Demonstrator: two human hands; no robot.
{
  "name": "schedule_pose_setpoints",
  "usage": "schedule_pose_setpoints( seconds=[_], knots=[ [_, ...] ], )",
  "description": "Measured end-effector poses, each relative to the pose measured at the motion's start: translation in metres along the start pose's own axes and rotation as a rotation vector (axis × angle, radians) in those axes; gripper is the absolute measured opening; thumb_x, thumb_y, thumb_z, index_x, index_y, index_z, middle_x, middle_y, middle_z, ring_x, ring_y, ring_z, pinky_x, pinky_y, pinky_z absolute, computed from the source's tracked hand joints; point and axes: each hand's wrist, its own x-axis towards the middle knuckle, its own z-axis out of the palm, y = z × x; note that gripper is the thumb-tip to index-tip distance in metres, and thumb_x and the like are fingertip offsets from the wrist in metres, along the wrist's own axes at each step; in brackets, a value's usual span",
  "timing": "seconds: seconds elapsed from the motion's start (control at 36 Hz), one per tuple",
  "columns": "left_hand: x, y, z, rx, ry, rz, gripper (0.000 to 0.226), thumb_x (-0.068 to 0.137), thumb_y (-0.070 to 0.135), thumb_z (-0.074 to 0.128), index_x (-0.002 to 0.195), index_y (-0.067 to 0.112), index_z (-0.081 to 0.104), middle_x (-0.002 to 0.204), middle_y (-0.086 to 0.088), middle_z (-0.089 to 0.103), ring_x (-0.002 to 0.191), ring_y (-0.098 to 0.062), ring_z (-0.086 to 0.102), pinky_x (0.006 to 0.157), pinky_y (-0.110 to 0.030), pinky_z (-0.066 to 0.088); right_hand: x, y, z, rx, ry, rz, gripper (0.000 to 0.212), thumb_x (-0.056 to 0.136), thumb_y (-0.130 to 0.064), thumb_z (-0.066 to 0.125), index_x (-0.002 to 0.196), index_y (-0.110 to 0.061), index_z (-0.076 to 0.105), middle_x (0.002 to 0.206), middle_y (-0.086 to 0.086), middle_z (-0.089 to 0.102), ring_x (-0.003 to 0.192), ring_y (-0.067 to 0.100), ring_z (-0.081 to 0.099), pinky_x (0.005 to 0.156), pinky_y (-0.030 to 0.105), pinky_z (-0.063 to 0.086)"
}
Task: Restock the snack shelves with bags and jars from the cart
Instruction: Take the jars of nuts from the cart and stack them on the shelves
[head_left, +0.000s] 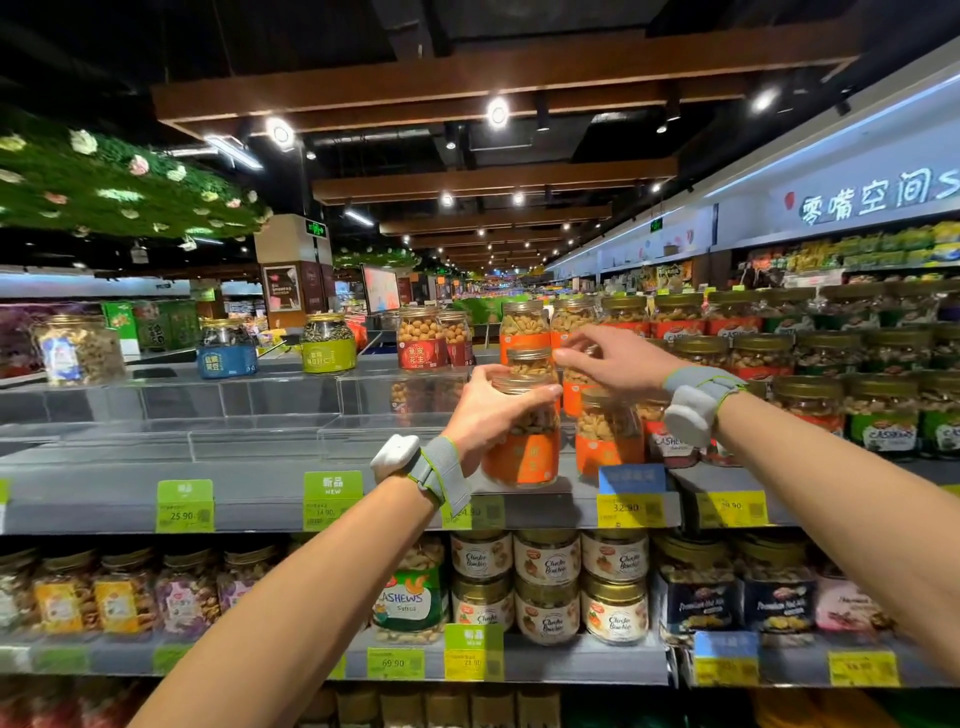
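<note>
Head | left grip (493, 410) wraps front jar (524, 457) | right grip (608, 358) atop rear jar (572, 401)

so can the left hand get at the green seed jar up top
Probably not now: the left hand is full, gripping an orange jar. Nothing stands before the green seed jar otherwise.

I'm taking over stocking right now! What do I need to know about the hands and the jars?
Left hand: grips an orange-label jar standing at the front of the top shelf.
Right hand: fingers curled at the lid of a second orange jar on the step behind.
Done: more orange-label jars stand on the steps, and a front jar stands beside the held one.
Left: settle both jars, let go, fetch more. The cart is out of view. The clear steps to the left carry only a few jars.
</note>
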Motion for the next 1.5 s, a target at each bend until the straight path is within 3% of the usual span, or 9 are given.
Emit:
schedule_pose_setpoints(
  seconds=[0.17,0.36,0.5,0.67,0.89,1.06,1.22,1.33,1.5],
  knots=[
    [0.007,-0.006,0.003,0.043,-0.003,0.016,0.074,0.077,0.033,0.086,0.128,0.014,0.036,0.104,-0.001,0.06,0.078,-0.005,0.057,0.047,-0.011,0.042,0.007,-0.041,-0.005,0.143,-0.246,-0.056,0.064,0.086,-0.068,0.057,0.138,-0.032,0.049,0.129,-0.01,0.06,0.105,0.012,0.064,0.086,0.031,0.054],
    [0.013,-0.018,0.001,0.077,-0.01,0.046,0.07,0.083,0.027,0.082,0.127,0.012,0.031,0.093,-0.001,0.054,0.066,-0.005,0.05,0.043,-0.01,0.039,0.015,-0.052,0.002,-0.02,-0.237,-0.076,0.064,0.079,-0.071,0.065,0.127,-0.028,0.06,0.116,-0.008,0.066,0.097,0.015,0.067,0.087,0.037,0.057],
    [0.02,-0.019,-0.008,0.107,-0.033,0.097,0.084,0.083,0.011,0.08,0.142,0.017,0.021,0.116,-0.008,0.058,0.085,-0.014,0.059,0.064,-0.018,0.048,0.022,-0.054,0.009,-0.055,-0.15,-0.078,0.069,0.082,-0.068,0.065,0.134,-0.024,0.054,0.116,-0.004,0.065,0.097,0.016,0.062,0.084,0.031,0.052],
    [0.014,-0.058,-0.013,0.46,-0.156,0.018,0.105,0.071,0.048,0.088,0.149,0.016,0.025,0.146,-0.008,0.044,0.137,-0.023,0.045,0.111,-0.04,0.042,0.028,-0.039,0.024,-0.264,-0.128,-0.052,0.071,0.084,-0.07,0.061,0.132,-0.019,0.052,0.116,0.003,0.066,0.1,0.022,0.061,0.078,0.035,0.05],
    [0.022,-0.074,0.005,0.659,-0.159,-0.024,0.077,0.083,0.059,0.072,0.139,0.016,0.043,0.141,-0.005,0.057,0.129,-0.025,0.054,0.104,-0.04,0.046,0.028,-0.018,0.044,-0.276,-0.143,0.011,0.062,0.087,-0.069,0.056,0.123,-0.019,0.052,0.094,-0.005,0.058,0.086,0.018,0.056,0.071,0.034,0.047],
    [0.031,-0.074,0.005,0.626,-0.177,-0.038,0.08,0.081,0.063,0.073,0.137,0.016,0.042,0.127,-0.003,0.063,0.12,-0.023,0.059,0.099,-0.038,0.049,0.027,-0.015,0.041,-0.316,-0.155,-0.082,0.057,0.094,-0.063,0.049,0.124,-0.015,0.058,0.123,0.009,0.065,0.108,0.027,0.06,0.091,0.04,0.049],
    [0.037,-0.071,0.003,0.575,-0.224,0.006,0.087,0.082,0.053,0.077,0.147,0.016,0.031,0.138,-0.004,0.059,0.125,-0.021,0.057,0.099,-0.033,0.045,0.02,0.007,0.008,-0.385,-0.067,-0.106,0.038,0.101,-0.047,0.046,0.128,-0.023,0.059,0.126,-0.001,0.063,0.116,0.023,0.05,0.097,0.04,0.044],
    [0.039,-0.074,0.006,0.558,-0.212,0.01,0.088,0.081,0.054,0.077,0.147,0.016,0.032,0.138,-0.003,0.058,0.126,-0.022,0.056,0.102,-0.033,0.045,0.012,0.028,-0.005,-0.456,-0.174,-0.02,0.059,0.091,-0.065,0.051,0.137,-0.026,0.052,0.113,-0.002,0.061,0.109,0.023,0.052,0.096,0.039,0.046],
    [0.039,-0.078,0.007,0.562,-0.227,0.039,0.082,0.085,0.052,0.074,0.145,0.015,0.033,0.133,-0.001,0.061,0.119,-0.017,0.058,0.098,-0.029,0.045,0.0,0.043,0.008,-0.447,-0.269,0.038,0.083,0.09,-0.064,0.056,0.153,-0.016,0.031,0.144,0.009,0.054,0.126,0.029,0.053,0.089,0.03,0.043]
  ],
)
